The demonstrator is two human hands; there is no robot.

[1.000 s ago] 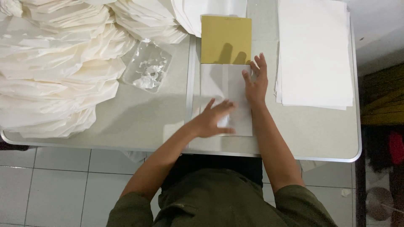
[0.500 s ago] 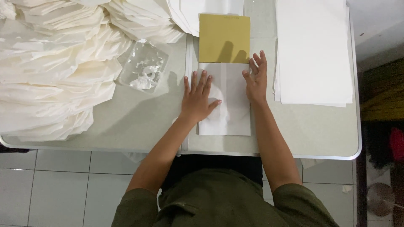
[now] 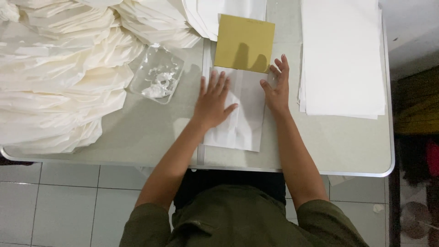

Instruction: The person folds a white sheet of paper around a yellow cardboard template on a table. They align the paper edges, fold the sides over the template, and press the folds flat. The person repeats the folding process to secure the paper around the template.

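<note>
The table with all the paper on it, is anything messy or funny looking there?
Mostly tidy. The left hand and right hand lie flat on a white folded sheet below a gold card. The odd bit is a crumpled clear plastic bag with white scraps inside, lying loose beside the heaped folded papers.

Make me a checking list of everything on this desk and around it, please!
Surface: grey table, metal rim.
Job's things: white folded paper under both palms; gold card at its far end.
Clutter: heap of folded white papers on the left; flat sheet stack on the right; clear plastic bag.
Hands: left hand and right hand pressed flat, fingers spread.
Cables: nothing seen.
Surroundings: white tiled floor.
</note>
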